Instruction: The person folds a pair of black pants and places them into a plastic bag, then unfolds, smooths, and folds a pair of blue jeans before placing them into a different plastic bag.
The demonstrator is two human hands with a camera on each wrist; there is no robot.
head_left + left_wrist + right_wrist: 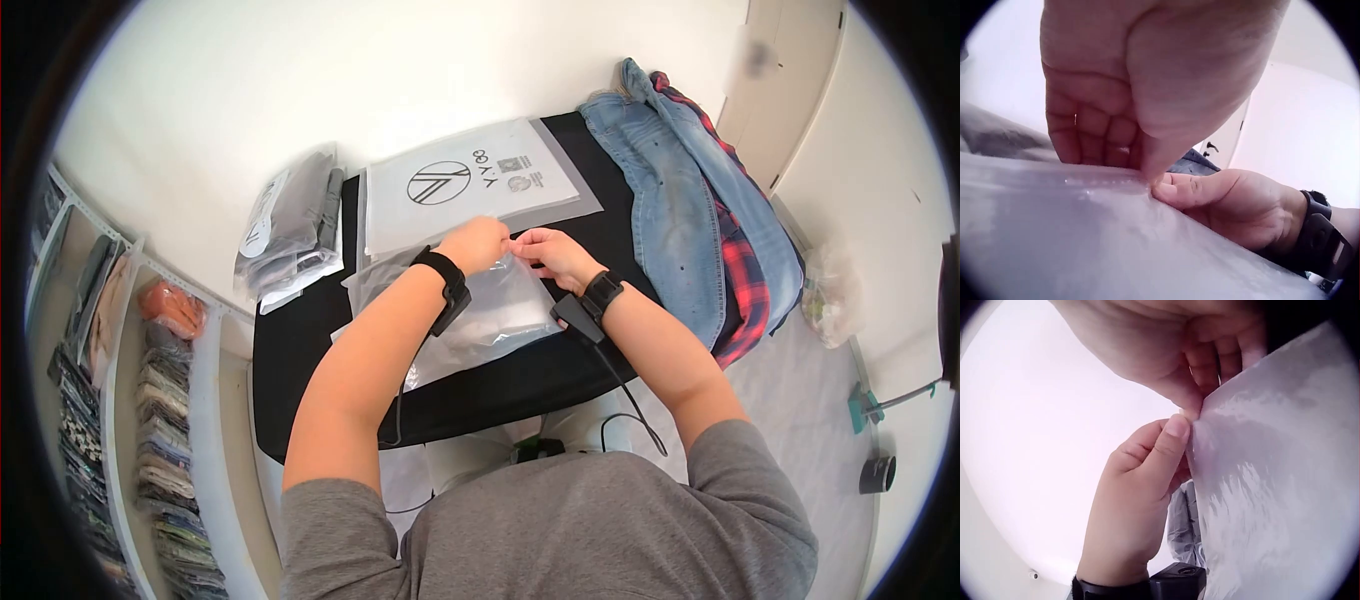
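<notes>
Left hand (474, 243) and right hand (556, 258) pinch a clear bag (495, 310) between their fingers (1168, 444) at the black bench's (300, 350) near side. Jeans (665, 190) lie on its right end; shelves (210, 400) stand left of it, a white wall (420, 60) behind it.

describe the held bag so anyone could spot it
On the black table, look toward the near edge. The clear plastic bag is there; unlike the logo-printed packaging behind it, its edge is pinched by the left hand and right hand.
</notes>
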